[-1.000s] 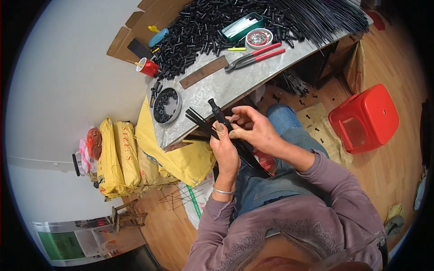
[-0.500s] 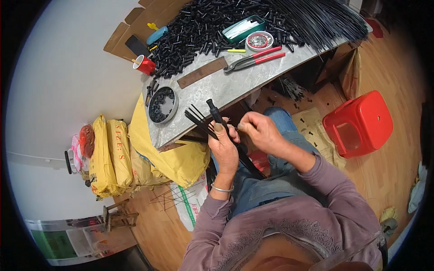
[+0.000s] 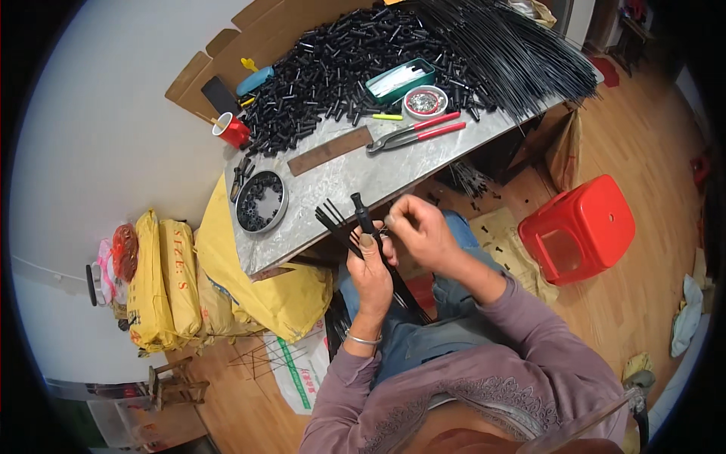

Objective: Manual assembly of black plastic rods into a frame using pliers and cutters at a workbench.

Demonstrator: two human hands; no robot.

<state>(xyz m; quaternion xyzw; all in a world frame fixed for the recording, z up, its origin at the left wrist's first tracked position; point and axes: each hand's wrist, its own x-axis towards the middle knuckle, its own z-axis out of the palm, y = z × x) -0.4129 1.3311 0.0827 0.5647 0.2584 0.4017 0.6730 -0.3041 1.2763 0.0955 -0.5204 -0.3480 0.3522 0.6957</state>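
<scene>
My left hand (image 3: pixel 370 278) is closed around a bundle of thin black rods (image 3: pixel 331 219), whose ends fan out beyond the fingers while the lengths run down over my lap. In the same grip stands a short black tube fitting (image 3: pixel 363 215) with a flared tip, pointing up and away from me, the thumb pressed along it. Close beside the fitting, on its right, my right hand (image 3: pixel 426 236) has its fingers curled into a pinch. Whatever sits between those fingertips is too small to make out.
On the grey table lie a heap of black fittings (image 3: pixel 325 79), long black rods (image 3: pixel 499 57), red-handled pincers (image 3: pixel 416 135), a flat metal bar (image 3: pixel 330 150), a round tin of small black parts (image 3: pixel 281 204) and a red cup (image 3: pixel 237 137). A red stool (image 3: pixel 605 219) stands right; yellow sacks (image 3: pixel 181 272) left.
The whole view has shifted a little. My right hand's fingertips have come closer to the fitting's tip; my left hand keeps its hold on the rods and fitting.
</scene>
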